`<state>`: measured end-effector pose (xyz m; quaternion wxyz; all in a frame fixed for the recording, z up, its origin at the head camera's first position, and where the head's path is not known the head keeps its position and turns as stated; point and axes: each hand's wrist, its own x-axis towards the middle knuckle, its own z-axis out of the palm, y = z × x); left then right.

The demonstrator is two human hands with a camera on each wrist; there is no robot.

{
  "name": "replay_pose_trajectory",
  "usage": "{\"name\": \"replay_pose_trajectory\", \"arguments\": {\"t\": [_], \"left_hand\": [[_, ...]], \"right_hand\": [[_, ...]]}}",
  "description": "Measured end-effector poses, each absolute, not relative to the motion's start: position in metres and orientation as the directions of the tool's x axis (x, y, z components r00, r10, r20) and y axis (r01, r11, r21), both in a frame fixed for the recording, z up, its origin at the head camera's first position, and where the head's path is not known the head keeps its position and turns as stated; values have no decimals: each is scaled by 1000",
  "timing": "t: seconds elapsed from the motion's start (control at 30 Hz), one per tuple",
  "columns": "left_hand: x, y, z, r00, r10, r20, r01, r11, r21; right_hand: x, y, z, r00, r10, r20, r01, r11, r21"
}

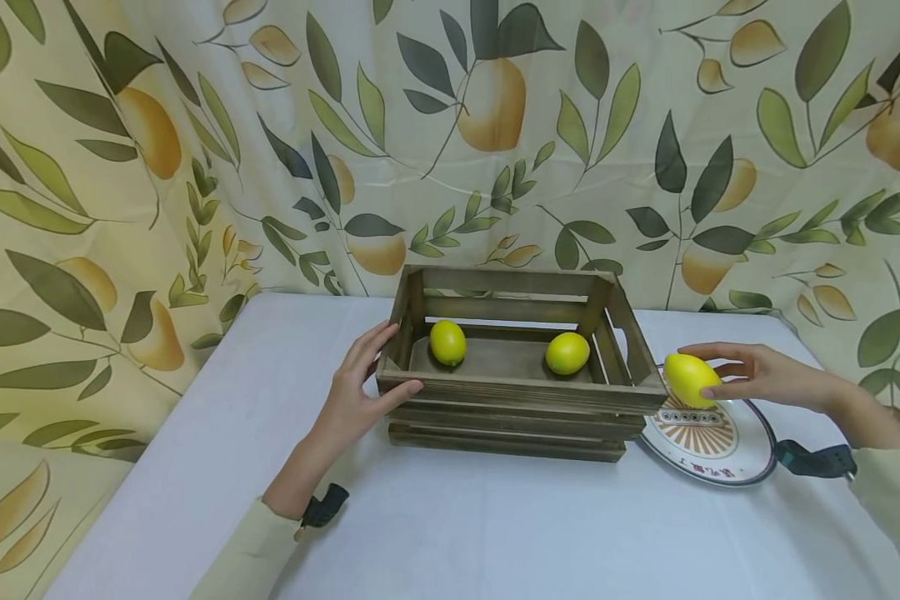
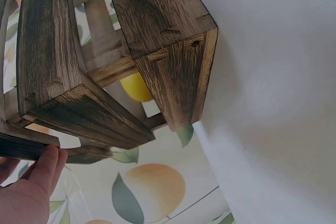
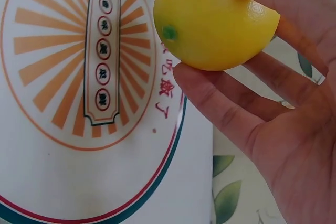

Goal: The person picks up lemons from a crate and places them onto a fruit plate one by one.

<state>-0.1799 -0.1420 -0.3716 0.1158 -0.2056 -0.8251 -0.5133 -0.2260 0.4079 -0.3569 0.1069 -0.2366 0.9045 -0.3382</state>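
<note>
A slatted wooden crate (image 1: pixel 510 388) stands on the table. My left hand (image 1: pixel 354 390) holds its left front corner, thumb over the front rim and fingers along the left end. In the left wrist view, those fingers (image 2: pixel 47 166) touch the top slat. Inside the crate lie two yellow lemons, one on the left (image 1: pixel 447 343) and one on the right (image 1: pixel 567 354). To the right of the crate, my right hand (image 1: pixel 776 379) pinches a third lemon (image 1: pixel 688 381) between thumb and fingers. This lemon is over a round plate (image 3: pixel 58 177) with an orange ray pattern and printed characters.
A white cloth covers the table (image 1: pixel 495 525). Behind it hangs a curtain (image 1: pixel 607 183) printed with leaves and fruit. The plate sits close to the crate's right end. Dark bands are on both wrists.
</note>
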Motion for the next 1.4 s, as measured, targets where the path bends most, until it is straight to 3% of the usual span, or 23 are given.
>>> {"name": "replay_pose_trajectory", "arguments": {"t": [0.5,1.2,1.4], "left_hand": [[-179,-142,-371,-889,214,404,457,396,796],[-180,-142,-372,-885,215,414,466,399,789],[-180,-142,-371,-887,213,410,462,399,792]], "right_hand": [[-227,418,-374,-866,-498,-55,-366,704,-609],[-230,419,-369,-870,-442,-217,-233,758,-610],[-230,421,-362,-882,-439,-171,-265,763,-590]]}}
